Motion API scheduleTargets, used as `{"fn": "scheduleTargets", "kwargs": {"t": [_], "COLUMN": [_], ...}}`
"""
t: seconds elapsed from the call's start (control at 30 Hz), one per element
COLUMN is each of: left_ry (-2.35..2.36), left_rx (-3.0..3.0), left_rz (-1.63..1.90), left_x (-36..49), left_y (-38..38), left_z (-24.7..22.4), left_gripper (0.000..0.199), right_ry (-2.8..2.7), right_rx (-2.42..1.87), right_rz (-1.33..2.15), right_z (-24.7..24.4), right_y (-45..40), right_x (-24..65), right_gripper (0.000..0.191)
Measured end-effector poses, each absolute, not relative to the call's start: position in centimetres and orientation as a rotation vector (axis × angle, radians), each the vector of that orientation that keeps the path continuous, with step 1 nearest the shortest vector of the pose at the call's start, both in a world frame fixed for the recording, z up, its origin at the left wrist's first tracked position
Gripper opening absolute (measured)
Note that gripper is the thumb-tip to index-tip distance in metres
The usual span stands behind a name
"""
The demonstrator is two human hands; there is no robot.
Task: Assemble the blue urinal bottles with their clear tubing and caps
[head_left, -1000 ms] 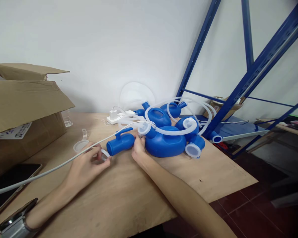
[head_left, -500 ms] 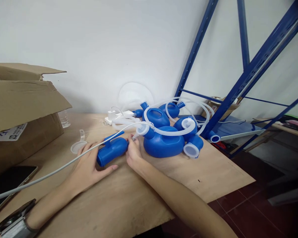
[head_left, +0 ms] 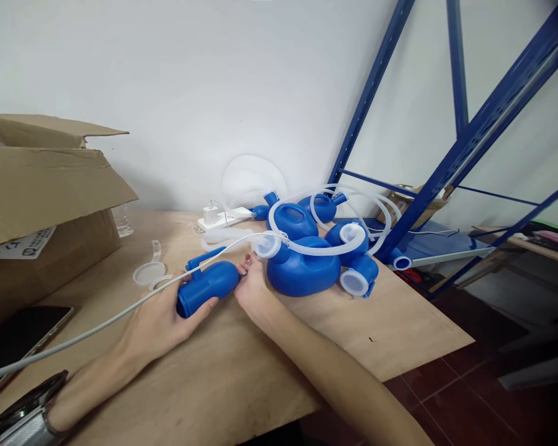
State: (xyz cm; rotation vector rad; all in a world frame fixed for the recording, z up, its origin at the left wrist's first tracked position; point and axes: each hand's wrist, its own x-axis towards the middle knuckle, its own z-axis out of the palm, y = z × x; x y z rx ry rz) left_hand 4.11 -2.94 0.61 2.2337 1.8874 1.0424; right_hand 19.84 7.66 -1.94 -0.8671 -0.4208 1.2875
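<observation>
Blue bottle lay slantwise between 2 hands

The left hand (head_left: 160, 316) was clamped around the open-mouthed end of a blue plastic bottle with a rounded body and a side handle (head_left: 211, 284). The right hand (head_left: 255, 286) had its fingers drawn together at the opposite, narrow end; whether they pinched it, I could not tell. The hands were apart, with the bottle between them low over the light wooden table (head_left: 223, 371). Its long axis ran diagonally, the wide mouth pointing left and towards the person, the narrow end right and away. Its handle lay along the far side.

A thin white cable (head_left: 121, 321) passed over the left hand and across the handle. Beyond the left hand lay a translucent round plastic lid with a strap (head_left: 149, 273). Just beside the right hand sat a large blue plastic jug with a whitish cap (head_left: 302, 275), a ribbed white hose (head_left: 318, 250) curving over it. Farther out were a white power strip (head_left: 232, 217), an open brown cardboard box (head_left: 56, 248) at left and a blue metal rack (head_left: 439, 173) at right.
</observation>
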Motion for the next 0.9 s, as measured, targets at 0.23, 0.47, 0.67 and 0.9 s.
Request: {"fn": "scheduleTargets", "kwargs": {"t": [0.23,0.47,0.67,0.9], "left_ry": [1.805,1.71,1.656,1.928], "left_rx": [1.786,1.437,1.367,2.186], "left_rz": [1.149,1.238,1.152,1.071], "left_x": [5.0,3.9,4.1,3.4], "left_y": [-2.5,-1.9,-1.7,-2.1], "left_z": [1.7,1.4,1.0,1.4], "left_gripper": [0.06,0.056,0.047,0.053], "right_ry": [-0.164,-0.152,-0.196,-0.193], "right_rx": [-0.908,-0.809,-0.786,-0.852], "right_rz": [1.393,1.426,1.449,1.477], "right_z": [-1.0,0.7,0.8,-0.2], "right_y": [8.7,9.0,8.9,9.7], "right_x": [18.6,17.0,17.5,17.7], "right_gripper": [0.037,0.028,0.029,0.035]}}
